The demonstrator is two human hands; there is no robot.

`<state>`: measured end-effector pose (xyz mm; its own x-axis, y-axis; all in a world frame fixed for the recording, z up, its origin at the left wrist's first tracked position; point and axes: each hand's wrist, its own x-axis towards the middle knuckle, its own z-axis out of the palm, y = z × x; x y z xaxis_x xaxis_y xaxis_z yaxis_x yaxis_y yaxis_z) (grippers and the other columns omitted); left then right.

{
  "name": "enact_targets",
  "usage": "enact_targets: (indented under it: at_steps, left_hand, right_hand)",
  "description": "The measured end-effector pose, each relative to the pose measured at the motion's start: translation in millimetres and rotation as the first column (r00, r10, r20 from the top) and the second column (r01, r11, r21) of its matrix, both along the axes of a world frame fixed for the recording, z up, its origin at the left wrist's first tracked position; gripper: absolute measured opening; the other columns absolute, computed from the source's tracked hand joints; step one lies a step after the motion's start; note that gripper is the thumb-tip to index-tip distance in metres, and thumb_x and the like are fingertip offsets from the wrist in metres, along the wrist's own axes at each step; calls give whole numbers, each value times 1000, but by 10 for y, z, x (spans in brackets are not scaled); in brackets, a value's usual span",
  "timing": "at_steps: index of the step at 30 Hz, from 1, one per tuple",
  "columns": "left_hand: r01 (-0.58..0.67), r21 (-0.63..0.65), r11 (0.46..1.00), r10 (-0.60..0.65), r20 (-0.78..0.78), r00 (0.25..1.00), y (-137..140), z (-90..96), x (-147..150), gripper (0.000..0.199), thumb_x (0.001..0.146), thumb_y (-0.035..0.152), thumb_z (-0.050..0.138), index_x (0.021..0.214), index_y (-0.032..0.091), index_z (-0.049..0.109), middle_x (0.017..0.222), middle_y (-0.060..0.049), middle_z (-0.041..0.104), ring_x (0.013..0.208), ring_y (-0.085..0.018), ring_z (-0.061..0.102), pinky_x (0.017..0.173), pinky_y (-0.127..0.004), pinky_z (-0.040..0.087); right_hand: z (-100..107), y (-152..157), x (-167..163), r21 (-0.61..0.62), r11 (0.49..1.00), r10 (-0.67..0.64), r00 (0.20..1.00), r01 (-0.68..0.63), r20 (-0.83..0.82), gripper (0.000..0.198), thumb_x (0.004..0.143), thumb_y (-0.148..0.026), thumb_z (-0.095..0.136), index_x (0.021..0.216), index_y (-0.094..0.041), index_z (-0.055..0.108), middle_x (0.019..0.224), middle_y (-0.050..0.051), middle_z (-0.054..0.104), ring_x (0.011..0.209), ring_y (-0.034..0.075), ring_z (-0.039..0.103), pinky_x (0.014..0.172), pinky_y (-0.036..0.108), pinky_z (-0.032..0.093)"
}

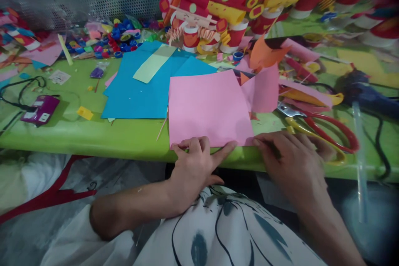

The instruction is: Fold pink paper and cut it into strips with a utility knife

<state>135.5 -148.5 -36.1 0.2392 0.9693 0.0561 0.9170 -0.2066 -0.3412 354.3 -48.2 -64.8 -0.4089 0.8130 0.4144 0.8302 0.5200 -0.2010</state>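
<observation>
The flat pink rectangular paper sheet (208, 108) looks barely worked — no fold clear; the left hand (193, 165) presses its near edge, fingers spread — the right hand (291, 160) pinches a corner.

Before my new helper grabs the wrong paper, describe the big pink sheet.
On the green table, find the near edge, right of the blue sheets. The pink sheet lies there, the left hand on its near edge and the right hand at its near right corner. Unlike the curled pink scrap beside it, it is broad and flat.
</observation>
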Motion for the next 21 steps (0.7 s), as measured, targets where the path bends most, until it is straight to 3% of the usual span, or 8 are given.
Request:
enact_targets:
  at_steps: [5, 7, 9, 13, 17, 21]
  left_hand:
    - [-36, -69, 997, 29, -93, 995, 23, 37, 13, 134, 70, 100, 65, 176, 48, 1, 107, -13, 69, 85, -34, 66, 62, -52, 63]
    - [-26, -78, 997, 18, -101, 995, 36, 42, 6, 132, 72, 97, 68, 176, 50, 2, 107, -13, 69, 83, -33, 65, 60, -50, 62]
    - [-3, -69, 998, -4, -105, 994, 46, 46, -4, 127, 74, 94, 71, 176, 51, 8, 105, -13, 68, 82, -33, 64, 58, -48, 62]
    - [4, -28, 1000, -8, -111, 994, 42, 43, -10, 115, 75, 91, 74, 173, 48, 30, 102, -13, 68, 81, -33, 64, 57, -46, 61]
    - [16, 42, 999, -12, -102, 995, 0, 2, -13, 122, 76, 88, 78, 176, 44, 23, 101, -12, 68, 82, -32, 63, 61, -48, 61]
    - [41, 92, 995, -30, -117, 993, -84, -22, -77, 121, 77, 86, 77, 177, 38, 28, 103, -11, 68, 84, -30, 64, 68, -48, 64]
  right_hand:
    - [15, -60, 9, 151, 988, -4, 1000, 6, -13, 25, 110, -40, 54, 101, -26, 73, 96, 3, 77, 92, 24, 64, 97, 47, 43]
    - [35, -143, -9, 249, 968, 14, 999, -3, -44, 17, 106, -36, 62, 109, -27, 76, 106, 5, 78, 97, 24, 65, 102, 48, 44]
    - [40, -251, -59, 327, 943, 88, 994, -63, -61, 22, 104, -36, 65, 123, -29, 75, 119, 6, 79, 105, 25, 66, 112, 53, 41]
    - [-29, -418, -208, 272, 937, 231, 973, -217, -18, 34, 108, -39, 60, 138, -26, 69, 131, 7, 79, 113, 23, 71, 129, 56, 27]
    - [-113, -450, -260, 232, 955, 197, 980, -188, -16, 34, 106, -30, 65, 139, -24, 69, 126, 4, 82, 104, 18, 74, 133, 52, 16]
    - [-131, -430, -228, 238, 958, 162, 987, -159, 11, 32, 104, -30, 70, 135, -26, 73, 122, 3, 82, 98, 18, 73, 130, 49, 18]
